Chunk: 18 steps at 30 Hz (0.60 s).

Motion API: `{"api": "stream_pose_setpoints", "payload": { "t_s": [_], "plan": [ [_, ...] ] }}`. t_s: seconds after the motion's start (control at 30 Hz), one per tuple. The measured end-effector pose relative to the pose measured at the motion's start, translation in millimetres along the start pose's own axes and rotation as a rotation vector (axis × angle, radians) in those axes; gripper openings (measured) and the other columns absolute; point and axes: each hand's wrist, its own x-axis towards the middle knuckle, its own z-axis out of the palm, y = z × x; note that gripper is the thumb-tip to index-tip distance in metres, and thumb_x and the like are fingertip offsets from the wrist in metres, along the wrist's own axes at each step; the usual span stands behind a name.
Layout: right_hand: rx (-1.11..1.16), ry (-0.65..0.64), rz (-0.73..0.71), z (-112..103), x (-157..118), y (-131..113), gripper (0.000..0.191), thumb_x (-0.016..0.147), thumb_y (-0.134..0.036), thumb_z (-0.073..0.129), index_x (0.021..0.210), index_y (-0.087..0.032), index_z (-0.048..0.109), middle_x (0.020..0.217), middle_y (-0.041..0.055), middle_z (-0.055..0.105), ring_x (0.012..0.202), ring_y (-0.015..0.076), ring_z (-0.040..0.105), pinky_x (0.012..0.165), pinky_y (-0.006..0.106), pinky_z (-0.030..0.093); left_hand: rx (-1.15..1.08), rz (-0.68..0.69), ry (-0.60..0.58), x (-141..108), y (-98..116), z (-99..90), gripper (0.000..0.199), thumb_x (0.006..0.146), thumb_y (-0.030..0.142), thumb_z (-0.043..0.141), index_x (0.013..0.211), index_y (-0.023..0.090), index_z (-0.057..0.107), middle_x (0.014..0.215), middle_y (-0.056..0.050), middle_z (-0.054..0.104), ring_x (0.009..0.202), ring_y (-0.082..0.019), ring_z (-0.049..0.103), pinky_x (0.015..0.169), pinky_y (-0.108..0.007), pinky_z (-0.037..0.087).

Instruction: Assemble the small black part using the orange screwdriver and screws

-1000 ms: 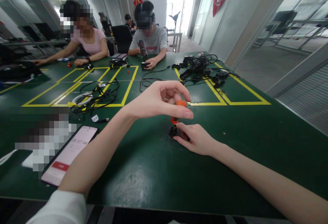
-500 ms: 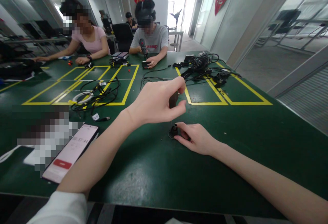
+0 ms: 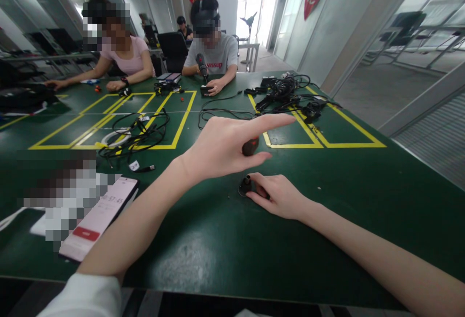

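My left hand (image 3: pixel 225 145) is raised over the middle of the green table. Its index finger and thumb stretch out to the right, while the other fingers curl round a dark, rounded object with a red mark (image 3: pixel 250 146); most of that object is hidden, so I cannot tell its kind. Below and to the right, my right hand (image 3: pixel 278 193) rests on the table. Its thumb and index finger pinch a small black part (image 3: pixel 245 186) with a round base and a short upright tube. The two hands are apart.
A phone (image 3: pixel 98 218) showing a timer lies at the left. Tangled black cables (image 3: pixel 145 133) sit beyond it, and another cable pile (image 3: pixel 281 92) lies at the back right. Across the table (image 3: pixel 203 239), a co-worker (image 3: pixel 214 55) holds a power screwdriver (image 3: pixel 202 66).
The left index finger has straightened out to the right from a bent pose, and the thumb has stretched a little. The red mark on the held object now shows. My right hand stays put.
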Motion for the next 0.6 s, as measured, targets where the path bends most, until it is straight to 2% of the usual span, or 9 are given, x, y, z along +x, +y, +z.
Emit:
{"api": "stream_pose_setpoints", "payload": {
  "t_s": [0.1, 0.17, 0.2, 0.3, 0.4, 0.5, 0.6],
  "plan": [
    [-0.012, -0.009, 0.011, -0.1, 0.0, 0.0, 0.018, 0.103, -0.033, 0.054, 0.114, -0.018, 0.055, 0.067, -0.0016, 0.063, 0.057, 0.0167, 0.06, 0.057, 0.026, 0.032, 0.053, 0.029, 0.005, -0.4, 0.7, -2.8, 0.03, 0.095, 0.038, 0.061, 0.12, 0.022, 0.068, 0.072, 0.003, 0.072, 0.067, -0.013, 0.068, 0.06, -0.021, 0.042],
    [-0.008, -0.011, 0.01, -0.3, 0.1, -0.2, 0.018, 0.103, -0.033, 0.054, 0.113, -0.018, 0.055, 0.067, -0.0013, 0.063, 0.057, 0.0168, 0.06, 0.057, 0.026, 0.032, 0.074, 0.034, -0.001, 0.3, 1.6, -4.4, 0.022, 0.094, 0.038, 0.062, 0.103, 0.02, 0.07, 0.066, 0.003, 0.068, 0.066, -0.013, 0.066, 0.059, -0.022, 0.04],
    [-0.002, -0.011, 0.008, -0.4, 0.2, -0.3, 0.018, 0.103, -0.033, 0.054, 0.112, -0.018, 0.055, 0.067, -0.0012, 0.063, 0.056, 0.0168, 0.059, 0.057, 0.026, 0.033, 0.074, 0.03, -0.008, 0.8, 2.0, -5.1, 0.02, 0.093, 0.035, 0.061, 0.101, 0.019, 0.07, 0.068, 0.002, 0.069, 0.068, -0.014, 0.066, 0.06, -0.022, 0.042],
    [0.017, -0.015, 0.007, -1.0, 0.5, -0.7, 0.017, 0.103, -0.033, 0.053, 0.111, -0.018, 0.055, 0.067, -0.0015, 0.063, 0.055, 0.0163, 0.058, 0.056, 0.025, 0.034, 0.049, 0.014, -0.026, 2.2, 2.4, -5.7, 0.028, 0.087, 0.021, 0.056, 0.112, 0.018, 0.069, 0.092, -0.003, 0.074, 0.08, -0.016, 0.068, 0.066, -0.024, 0.048],
    [0.025, -0.021, 0.018, -1.6, 0.4, -0.9, 0.019, 0.104, -0.032, 0.053, 0.114, -0.017, 0.056, 0.066, -0.002, 0.062, 0.055, 0.0156, 0.058, 0.056, 0.025, 0.035, 0.071, 0.018, -0.032, 3.0, 1.1, -3.3, 0.039, 0.086, 0.012, 0.049, 0.12, 0.019, 0.068, 0.116, -0.008, 0.07, 0.089, -0.016, 0.068, 0.07, -0.024, 0.051],
    [0.023, -0.019, 0.014, -1.9, -0.1, -0.9, 0.021, 0.104, -0.032, 0.053, 0.118, -0.016, 0.055, 0.066, -0.0021, 0.062, 0.055, 0.0155, 0.058, 0.057, 0.025, 0.036, 0.142, 0.014, -0.031, 3.0, 0.4, 0.2, 0.048, 0.09, 0.009, 0.044, 0.134, 0.021, 0.062, 0.12, -0.007, 0.069, 0.089, -0.014, 0.068, 0.071, -0.022, 0.051],
    [0.014, -0.008, -0.005, -1.5, -0.1, -0.7, 0.021, 0.104, -0.031, 0.053, 0.117, -0.016, 0.055, 0.066, -0.0019, 0.062, 0.055, 0.016, 0.059, 0.057, 0.026, 0.035, 0.156, 0.006, -0.019, 2.7, 1.0, 1.2, 0.052, 0.092, 0.011, 0.045, 0.141, 0.022, 0.057, 0.113, -0.005, 0.072, 0.087, -0.013, 0.068, 0.069, -0.021, 0.049]
  ]
}}
